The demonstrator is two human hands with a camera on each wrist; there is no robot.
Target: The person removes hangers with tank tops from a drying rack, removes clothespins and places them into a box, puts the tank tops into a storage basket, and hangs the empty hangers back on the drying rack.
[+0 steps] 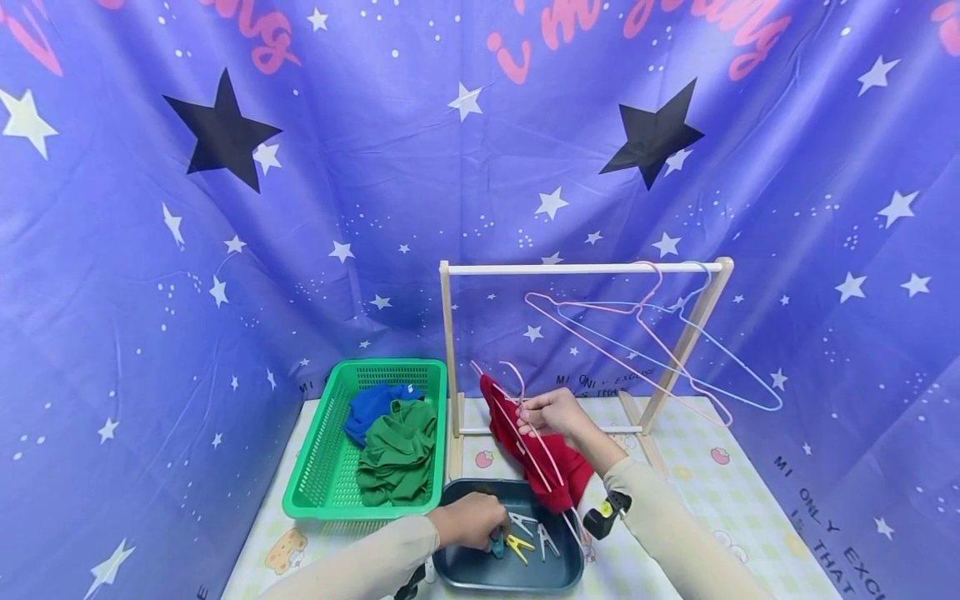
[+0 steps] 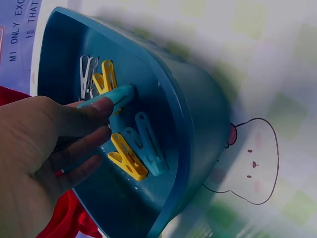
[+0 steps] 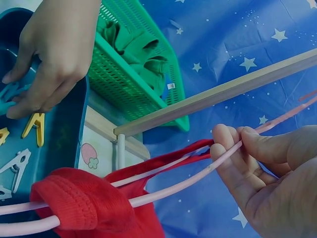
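Note:
My left hand is down in the dark blue basin, pinching a light blue clothespin between thumb and fingers. Around it in the basin lie more clothespins: a yellow one, another blue one and white ones. My right hand pinches the wire of a pink hanger between thumb and fingertips. A red garment hangs on that hanger, tilted, its lower end over the basin's far right rim.
A green basket on the left holds a green garment and a blue garment. Behind my right hand stands a wooden rack, with an empty pink hanger and a blue hanger on its bar.

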